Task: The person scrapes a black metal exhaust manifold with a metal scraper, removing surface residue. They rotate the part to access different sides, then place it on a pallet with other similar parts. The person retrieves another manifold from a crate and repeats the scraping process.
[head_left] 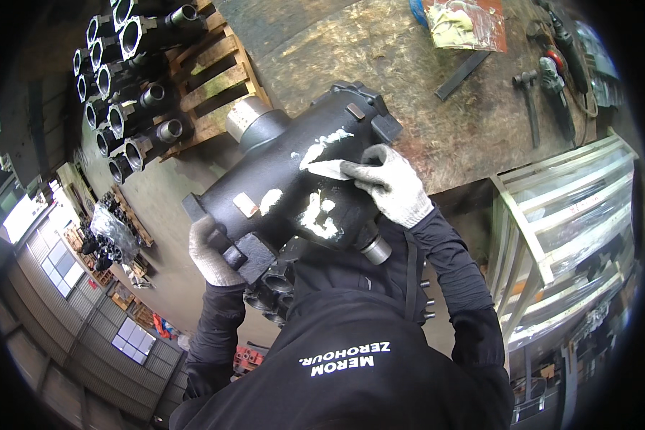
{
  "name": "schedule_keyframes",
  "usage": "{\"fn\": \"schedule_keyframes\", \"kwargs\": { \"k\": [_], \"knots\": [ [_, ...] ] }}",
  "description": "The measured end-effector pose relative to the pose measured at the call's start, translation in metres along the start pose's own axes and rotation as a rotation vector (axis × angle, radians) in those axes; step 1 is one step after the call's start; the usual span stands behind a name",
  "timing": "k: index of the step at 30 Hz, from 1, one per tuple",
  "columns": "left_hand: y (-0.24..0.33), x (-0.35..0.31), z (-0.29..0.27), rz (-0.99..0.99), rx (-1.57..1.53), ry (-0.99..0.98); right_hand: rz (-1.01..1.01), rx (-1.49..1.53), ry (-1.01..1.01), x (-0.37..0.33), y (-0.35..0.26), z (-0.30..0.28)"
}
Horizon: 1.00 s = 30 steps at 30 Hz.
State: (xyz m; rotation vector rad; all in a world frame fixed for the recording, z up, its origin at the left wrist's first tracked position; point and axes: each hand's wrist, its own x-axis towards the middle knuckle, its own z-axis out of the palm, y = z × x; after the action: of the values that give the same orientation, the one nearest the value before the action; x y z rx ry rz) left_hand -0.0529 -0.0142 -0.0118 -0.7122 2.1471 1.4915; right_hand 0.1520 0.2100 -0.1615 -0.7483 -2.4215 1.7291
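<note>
A large black metal casting (265, 168), cylindrical with a bare metal pipe stub (249, 118) on its far side, lies across in front of me. Patches of white putty (319, 215) are smeared on its upper surface. My right hand (396, 185), in a pale knit glove with dirty fingers, pinches a putty knife (327, 169); its putty-coated blade touches the casting beside a white streak. My left hand (209, 256), gloved too, is wrapped round the casting's near left end, with some fingers hidden.
A worn workbench (365, 64) holds a reddish board (466, 25) with pale putty, a flat metal bar (464, 74), a hammer (529, 107) and an angle grinder (554, 79). Black castings (132, 115) stack by a wooden pallet (211, 72) at far left. A white wrapped crate (566, 222) stands right.
</note>
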Motion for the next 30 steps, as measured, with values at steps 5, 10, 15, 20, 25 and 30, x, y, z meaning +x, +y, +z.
{"fn": "schedule_keyframes", "kwargs": {
  "k": [5,10,15,20,25,30],
  "knots": [
    [-0.001,0.0,-0.001,0.032,0.007,-0.007,-0.009,-0.001,0.004,0.008,0.013,0.012],
    [0.004,-0.007,0.006,0.089,0.033,-0.056,0.11,-0.008,0.034,0.007,0.034,0.005],
    [0.009,-0.016,0.015,0.08,0.034,-0.034,0.116,0.023,-0.002,0.002,0.034,0.003],
    [0.01,-0.015,0.018,0.051,0.009,-0.012,0.164,-0.036,0.032,0.004,0.035,0.002],
    [0.011,-0.017,0.02,-0.034,-0.104,-0.075,0.169,-0.073,0.076,0.004,0.035,0.004],
    [0.017,-0.023,0.024,0.043,0.019,-0.043,0.376,-0.034,0.039,0.0,0.039,0.002]
  ]
}}
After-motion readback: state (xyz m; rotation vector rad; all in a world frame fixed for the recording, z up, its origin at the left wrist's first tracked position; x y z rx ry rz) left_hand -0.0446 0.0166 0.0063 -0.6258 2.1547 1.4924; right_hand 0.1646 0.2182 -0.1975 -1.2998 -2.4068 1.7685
